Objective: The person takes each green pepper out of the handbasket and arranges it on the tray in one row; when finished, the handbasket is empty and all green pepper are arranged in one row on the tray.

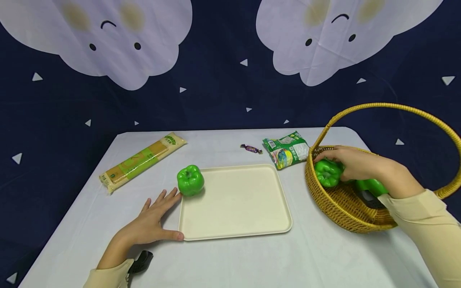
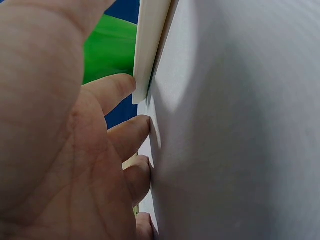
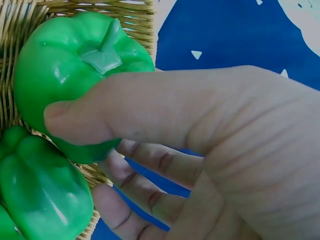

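Near the right edge of the tabletop (image 1: 234,262), the right hand (image 1: 354,163) pinches a green pepper (image 1: 327,174) inside the wicker basket (image 1: 324,202), seemingly for a firm hold on its round sides; the left hand (image 1: 150,222) lies spread at the left edge of the tray (image 1: 237,204), apparently steadying it, while a second pepper (image 1: 190,181) sits on the tray's far-left corner; the tabletop looks white and cloth-like, before a navy cloud-patterned backdrop (image 1: 216,106)
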Action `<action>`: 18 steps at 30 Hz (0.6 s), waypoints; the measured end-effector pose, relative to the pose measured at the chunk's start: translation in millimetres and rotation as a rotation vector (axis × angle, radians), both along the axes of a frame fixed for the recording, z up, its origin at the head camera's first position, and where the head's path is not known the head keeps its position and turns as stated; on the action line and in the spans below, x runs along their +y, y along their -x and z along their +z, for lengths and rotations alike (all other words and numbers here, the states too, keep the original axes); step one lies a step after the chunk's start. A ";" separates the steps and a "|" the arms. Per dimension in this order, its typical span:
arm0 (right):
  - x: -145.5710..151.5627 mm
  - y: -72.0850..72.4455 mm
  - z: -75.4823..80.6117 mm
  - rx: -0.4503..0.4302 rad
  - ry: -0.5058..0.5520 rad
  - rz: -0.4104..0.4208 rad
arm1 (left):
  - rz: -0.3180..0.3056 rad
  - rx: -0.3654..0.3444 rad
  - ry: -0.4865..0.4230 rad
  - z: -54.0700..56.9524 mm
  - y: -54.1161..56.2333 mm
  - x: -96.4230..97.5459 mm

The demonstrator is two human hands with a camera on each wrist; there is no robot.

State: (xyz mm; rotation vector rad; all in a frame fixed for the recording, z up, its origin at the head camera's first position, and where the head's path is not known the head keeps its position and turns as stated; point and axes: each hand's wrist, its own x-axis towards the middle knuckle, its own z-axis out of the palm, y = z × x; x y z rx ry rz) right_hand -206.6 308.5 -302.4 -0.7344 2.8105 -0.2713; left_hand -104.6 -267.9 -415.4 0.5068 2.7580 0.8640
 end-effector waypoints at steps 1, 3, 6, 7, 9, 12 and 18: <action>-0.1 -0.8 1.1 -0.008 0.008 -0.003 | 0.000 0.000 0.001 0.1 0.0 0.0; -0.3 -2.0 3.3 -0.024 0.017 -0.009 | 0.001 0.000 0.002 0.4 0.0 0.1; 0.2 -3.9 6.3 -0.046 0.022 -0.020 | 0.003 -0.001 0.007 0.9 0.1 0.3; 0.8 -4.5 6.9 -0.050 0.022 -0.025 | 0.004 -0.002 0.008 1.0 0.1 0.4; 2.2 -5.8 8.0 -0.056 0.024 -0.036 | 0.005 -0.001 0.008 1.2 0.2 0.5; 3.5 -7.9 9.3 -0.055 0.032 -0.046 | 0.006 -0.002 0.009 1.1 0.1 0.7; 2.7 -10.0 11.8 -0.051 0.042 -0.051 | 0.008 -0.006 0.010 0.8 -0.2 0.9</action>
